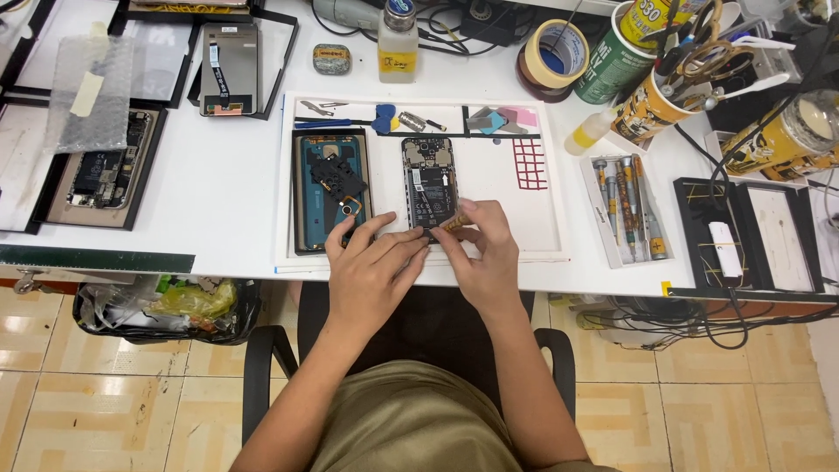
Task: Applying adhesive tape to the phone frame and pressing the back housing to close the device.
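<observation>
An opened phone [429, 185] with its dark battery and circuit board showing lies upright on a white work mat [542, 210]. My left hand [371, 262] rests at the phone's lower left edge, fingers spread and touching it. My right hand [483, 253] pinches a small orange strip [453, 223] against the phone's bottom end. Left of it lies the phone's blue back cover [308, 188], inside up, with a black inner frame piece [336, 172] on top.
A tray of screwdrivers [625, 210] sits right of the mat. Cups of tools [664, 96], tape rolls [552, 54] and a small bottle [398, 39] stand behind. Another opened phone [105, 166] and a screen panel [230, 70] lie left. A black chair [271, 350] is below.
</observation>
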